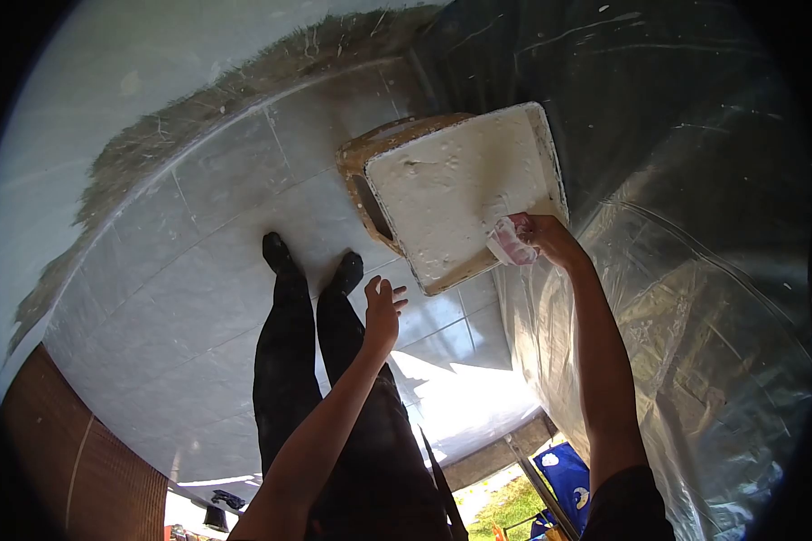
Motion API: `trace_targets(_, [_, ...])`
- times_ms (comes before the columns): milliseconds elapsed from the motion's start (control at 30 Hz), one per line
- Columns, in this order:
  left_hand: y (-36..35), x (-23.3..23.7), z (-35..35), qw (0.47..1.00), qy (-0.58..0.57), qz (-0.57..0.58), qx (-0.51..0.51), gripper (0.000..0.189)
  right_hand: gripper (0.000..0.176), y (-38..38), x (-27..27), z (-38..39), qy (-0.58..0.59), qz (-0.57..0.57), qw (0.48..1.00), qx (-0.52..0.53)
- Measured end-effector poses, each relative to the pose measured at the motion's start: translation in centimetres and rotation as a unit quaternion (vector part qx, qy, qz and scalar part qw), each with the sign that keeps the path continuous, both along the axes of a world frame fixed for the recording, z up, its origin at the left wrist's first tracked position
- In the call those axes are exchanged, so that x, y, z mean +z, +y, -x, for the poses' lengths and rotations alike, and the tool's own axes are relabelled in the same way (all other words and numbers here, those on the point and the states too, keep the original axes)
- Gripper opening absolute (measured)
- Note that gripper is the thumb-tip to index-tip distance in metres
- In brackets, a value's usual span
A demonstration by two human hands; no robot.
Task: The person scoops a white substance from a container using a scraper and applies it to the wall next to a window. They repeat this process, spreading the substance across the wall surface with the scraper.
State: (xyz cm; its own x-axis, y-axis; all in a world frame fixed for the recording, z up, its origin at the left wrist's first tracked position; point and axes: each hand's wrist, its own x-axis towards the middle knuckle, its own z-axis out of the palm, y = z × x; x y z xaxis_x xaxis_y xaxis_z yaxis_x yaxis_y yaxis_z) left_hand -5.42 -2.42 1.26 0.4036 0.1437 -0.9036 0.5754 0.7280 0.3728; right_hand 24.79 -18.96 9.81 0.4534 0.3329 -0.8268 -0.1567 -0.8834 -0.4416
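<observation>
In the head view, a white tray [555, 160] is seen resting on a brown wooden stool [381, 213], beside a hanging plastic sheet [695, 234]. The tray is filled with a pale, wet-looking paste [451, 180], by which its floor is mostly covered; lumps and dents are shown on the surface, and the rim is marked with dark spots.

A pink tool [517, 243], smeared with white, is held by the right hand [543, 234] at the lower right part of the tray. The fingers are closed around its edge; whether the paste is being touched by it cannot be told. The right forearm is stretched in front of the sheet.

The left hand [384, 311] is held over the tiled floor [216, 234], near the tray's lower left side but apart from it. Its fingers are loosely bent and spread from one another.

Dark shoes [280, 252] and dark trousers [284, 361] are seen below the person, to the left of the tray. The lower part of the floor is brightly lit, and a blue cloth [564, 473] is shown near some grass [505, 509] at the bottom edge.
</observation>
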Motion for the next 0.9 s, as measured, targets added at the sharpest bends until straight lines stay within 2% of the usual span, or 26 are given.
trace_targets(33, [0.2, -0.1, 0.0, 1.0, 0.001, -0.003, -0.001, 0.063, 0.039, -1.5, -0.4, 0.1, 0.0, 0.0, 1.0, 0.0])
trace_targets(100, [0.7, -0.1, 0.1, 1.0, 0.002, -0.005, -0.002, 0.062, 0.04, -4.1, -1.1, 0.8, -0.01, -0.03, 0.992, -0.119])
trace_targets(133, [0.9, 0.0, 0.0, 1.0, 0.003, -0.007, -0.004, 0.062, 0.04, -4.8, -0.9, 1.5, -0.01, -0.03, 0.992, -0.119])
trace_targets(200, [1.1, -0.1, -0.1, 1.0, 0.005, -0.009, -0.006, 0.062, 0.04, -6.1, -0.8, 3.0, -0.052, -0.069, 0.969, -0.229])
trace_targets(300, [1.0, -0.3, -0.1, 1.0, 0.004, -0.009, -0.008, 0.062, 0.042, -7.2, -2.3, 4.5, -0.084, -0.08, 0.958, -0.261])
trace_targets(533, [0.5, -0.2, -0.1, 1.0, 0.002, -0.013, -0.025, 0.062, 0.04, -4.4, -2.7, 9.0, -0.209, -0.032, 0.961, -0.181])
trace_targets(733, [1.0, -0.7, 0.2, 0.999, -0.001, -0.023, -0.021, 0.061, 0.031, 0.6, -0.8, 12.5, -0.256, 0.053, 0.943, -0.208])
trace_targets(833, [1.2, -0.7, 0.2, 0.999, 0.003, -0.021, -0.026, 0.061, 0.033, 0.5, -2.0, 13.9, -0.287, 0.096, 0.942, -0.147])
trace_targets(867, [1.2, -0.6, 0.2, 0.999, 0.002, -0.022, -0.026, 0.061, 0.033, -0.3, -3.1, 14.3, -0.288, 0.095, 0.941, -0.147])
trace_targets(900, [1.2, -0.5, 0.1, 1.0, 0.0, -0.018, -0.022, 0.061, 0.035, -0.4, -3.6, 14.6, -0.233, -0.001, 0.944, -0.235])
